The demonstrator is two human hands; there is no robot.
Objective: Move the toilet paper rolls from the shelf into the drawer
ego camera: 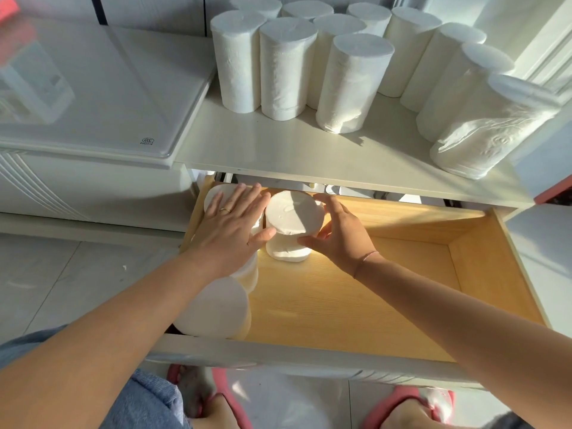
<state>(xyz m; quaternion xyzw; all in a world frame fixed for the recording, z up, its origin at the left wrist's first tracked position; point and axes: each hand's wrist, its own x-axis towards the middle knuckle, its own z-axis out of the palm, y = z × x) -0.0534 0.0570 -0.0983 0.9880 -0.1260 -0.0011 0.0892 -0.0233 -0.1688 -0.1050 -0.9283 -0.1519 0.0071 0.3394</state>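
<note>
white rolls (pixel 354 85), tan drawer (pixel 340 305), pink slippers (pixel 402 400)

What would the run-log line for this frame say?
phase: placing | right hand: on upright roll in drawer | left hand: flat on rolls | shelf: many remain

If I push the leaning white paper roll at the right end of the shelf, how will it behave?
The leaning white paper roll already tilts against its neighbour, so a push probably topples it. On its side the round shape would likely roll along the white shelf. Its creased wrapping suggests it is soft and dents easily.
</note>
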